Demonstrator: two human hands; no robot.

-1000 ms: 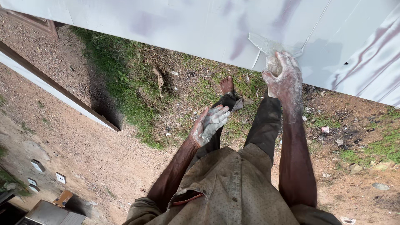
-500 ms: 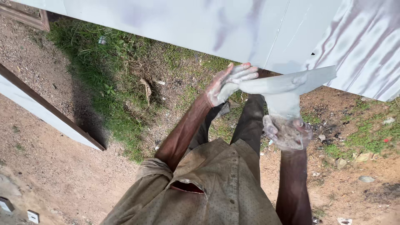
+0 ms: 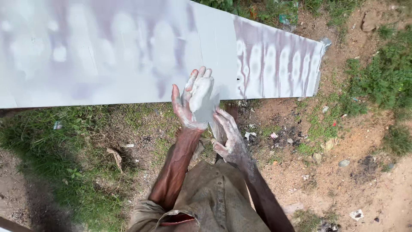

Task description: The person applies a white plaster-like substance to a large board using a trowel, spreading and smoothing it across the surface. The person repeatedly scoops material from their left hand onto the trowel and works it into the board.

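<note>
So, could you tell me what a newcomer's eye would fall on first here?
First, the long white panel across the top, streaked with purplish patches towards its right end. Next, the two paint-coated hands at centre: the left hand is raised with its fingers spread against the panel's lower edge, and the right hand is just below it. Underneath lie grass and bare dirt.

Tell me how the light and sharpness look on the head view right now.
Head view: bright daylight, glare washing out the white panel; dark shadow over the grass at lower left; both hands, left hand and right hand, reasonably sharp.
</note>
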